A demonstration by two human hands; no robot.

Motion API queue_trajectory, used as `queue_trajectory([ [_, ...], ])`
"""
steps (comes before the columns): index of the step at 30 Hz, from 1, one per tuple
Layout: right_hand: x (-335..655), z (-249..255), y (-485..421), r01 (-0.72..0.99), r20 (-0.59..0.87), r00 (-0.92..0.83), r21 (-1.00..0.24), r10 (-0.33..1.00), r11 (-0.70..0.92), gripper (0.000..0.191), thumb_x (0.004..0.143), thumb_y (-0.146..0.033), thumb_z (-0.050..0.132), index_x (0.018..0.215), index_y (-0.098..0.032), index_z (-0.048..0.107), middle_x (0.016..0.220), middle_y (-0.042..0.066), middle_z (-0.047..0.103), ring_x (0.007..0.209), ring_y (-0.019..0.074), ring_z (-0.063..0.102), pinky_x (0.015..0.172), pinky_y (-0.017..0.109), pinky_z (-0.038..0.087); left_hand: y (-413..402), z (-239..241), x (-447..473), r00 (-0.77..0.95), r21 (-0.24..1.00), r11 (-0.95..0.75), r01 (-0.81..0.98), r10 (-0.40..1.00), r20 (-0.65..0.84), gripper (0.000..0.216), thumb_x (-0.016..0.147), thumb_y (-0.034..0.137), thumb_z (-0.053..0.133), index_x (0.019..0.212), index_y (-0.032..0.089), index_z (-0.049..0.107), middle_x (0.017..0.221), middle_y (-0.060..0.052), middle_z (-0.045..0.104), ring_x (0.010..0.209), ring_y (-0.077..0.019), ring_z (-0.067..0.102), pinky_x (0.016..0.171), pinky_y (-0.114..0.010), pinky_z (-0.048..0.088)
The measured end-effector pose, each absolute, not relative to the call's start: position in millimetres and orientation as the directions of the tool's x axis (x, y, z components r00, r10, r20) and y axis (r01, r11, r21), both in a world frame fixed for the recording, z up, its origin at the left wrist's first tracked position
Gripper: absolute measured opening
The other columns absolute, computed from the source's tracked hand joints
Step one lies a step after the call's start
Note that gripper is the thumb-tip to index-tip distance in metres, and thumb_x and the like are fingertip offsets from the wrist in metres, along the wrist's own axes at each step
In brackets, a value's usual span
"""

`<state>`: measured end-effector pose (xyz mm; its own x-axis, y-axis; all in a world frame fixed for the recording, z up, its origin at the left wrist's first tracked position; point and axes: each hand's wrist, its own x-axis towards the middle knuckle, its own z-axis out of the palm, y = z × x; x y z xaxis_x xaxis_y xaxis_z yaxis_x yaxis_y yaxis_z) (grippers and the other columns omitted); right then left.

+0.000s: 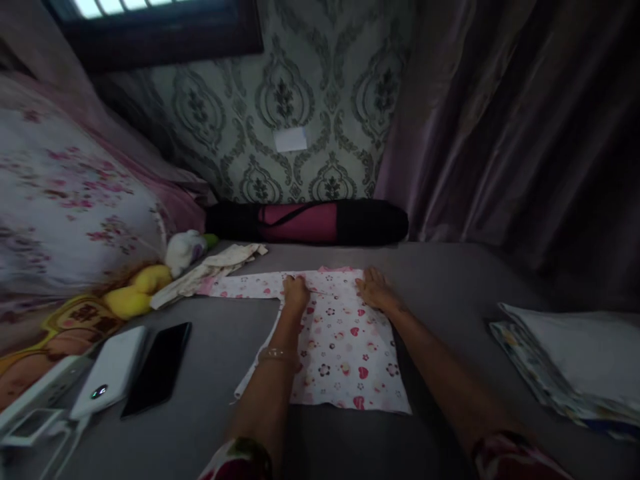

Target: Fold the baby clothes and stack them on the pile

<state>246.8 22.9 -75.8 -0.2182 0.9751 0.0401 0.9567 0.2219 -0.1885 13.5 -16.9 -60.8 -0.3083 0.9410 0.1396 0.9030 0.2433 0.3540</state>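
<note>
Lying flat: wht top [345, 350] w/ red-heart print.

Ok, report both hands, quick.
Left hand: curled on the printed garment by its sleeve; grip can't be told.
Right hand: touching the garment's right side; open or closed, can't tell.

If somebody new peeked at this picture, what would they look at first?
Probably the white long-sleeved top with red hearts, lying in the middle with the left hand and right hand on its upper part. Next might come the long black-and-pink bag beyond it, along the bottom of the patterned wall. The yellow plush toy stands out too, over at the left beside the floral fabric.
</note>
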Motion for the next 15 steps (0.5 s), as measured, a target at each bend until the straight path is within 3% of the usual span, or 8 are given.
queue_trajectory([
  [3, 242, -81, 25, 0.956, 0.128, -0.219, -0.169, 0.967, 0.239, 0.067, 0.098, -0.042, 0.022, 0.148, 0.002, 0.032, 0.156, 0.022, 0.027, 0.146, 0.0297, 0.021, 0.118, 0.041, 0.015, -28, -53, 13, -0.273, 0.346, 0.217, 0.913, 0.954, 0.122, 0.038, 0.085, 0.015, 0.043, 0.120, 0.016, 0.059, 0.122, -0.017, 0.057, 0.114, -0.0275, 0.054, 0.095, -0.037, 0.042],
  [9, 239, -93, 26, 0.961, 0.117, -0.219, -0.146, 0.969, 0.235, 0.069, 0.097, -0.043, 0.022, 0.148, 0.003, 0.031, 0.156, 0.022, 0.028, 0.147, 0.0293, 0.020, 0.119, 0.040, 0.012, -63, -67, 1, -0.159, 0.399, 0.128, 0.908, 0.986, 0.046, 0.039, 0.086, 0.023, 0.049, 0.124, 0.017, 0.057, 0.121, -0.014, 0.061, 0.119, -0.0256, 0.055, 0.103, -0.035, 0.041],
  [15, 232, -75, 25, 0.962, 0.021, -0.199, -0.186, 0.980, 0.199, 0.068, 0.098, -0.043, 0.022, 0.150, 0.001, 0.028, 0.158, 0.022, 0.023, 0.147, 0.0303, 0.017, 0.119, 0.043, 0.013, -84, -88, -13, -0.139, 0.527, 0.020, 0.850, 0.972, 0.188, 0.035, 0.087, 0.018, 0.043, 0.119, 0.018, 0.059, 0.125, -0.013, 0.060, 0.122, -0.0227, 0.053, 0.106, -0.037, 0.040],
])
